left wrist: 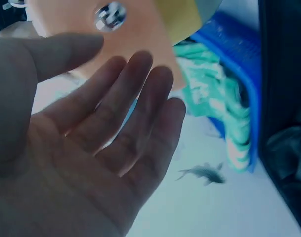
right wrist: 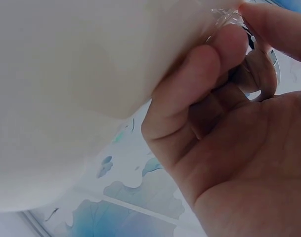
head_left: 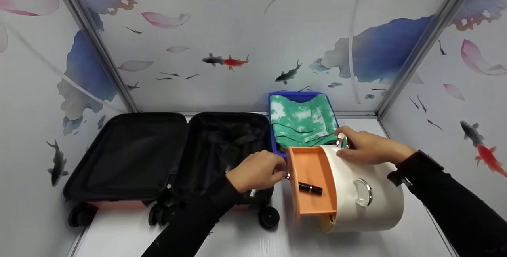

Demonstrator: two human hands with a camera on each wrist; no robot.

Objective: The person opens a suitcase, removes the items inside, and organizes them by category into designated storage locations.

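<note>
A cream rounded storage box [head_left: 386, 201] stands at the right with its orange drawer [head_left: 311, 164] pulled out to the left. Inside the drawer lies a black tube [head_left: 310, 188] with a silver band. My left hand [head_left: 257, 170] is beside the drawer front, its fingers loosely bent. In the left wrist view a gap shows between that hand's thumb and fingers, just below the shiny round knob [left wrist: 110, 16]. My right hand [head_left: 366, 146] grips the clear, chrome-edged handle [head_left: 342, 141] at the box's far end, fingers curled round it.
Left of the box an open black-lined suitcase [head_left: 130, 154] lies on the white surface, wheels [head_left: 269, 217] toward me. Behind the box a blue basket [head_left: 273, 130] holds folded green-and-white cloth [head_left: 301, 118]. Another handle [head_left: 370, 191] sits on the box. Patterned panels [head_left: 237, 31] enclose three sides.
</note>
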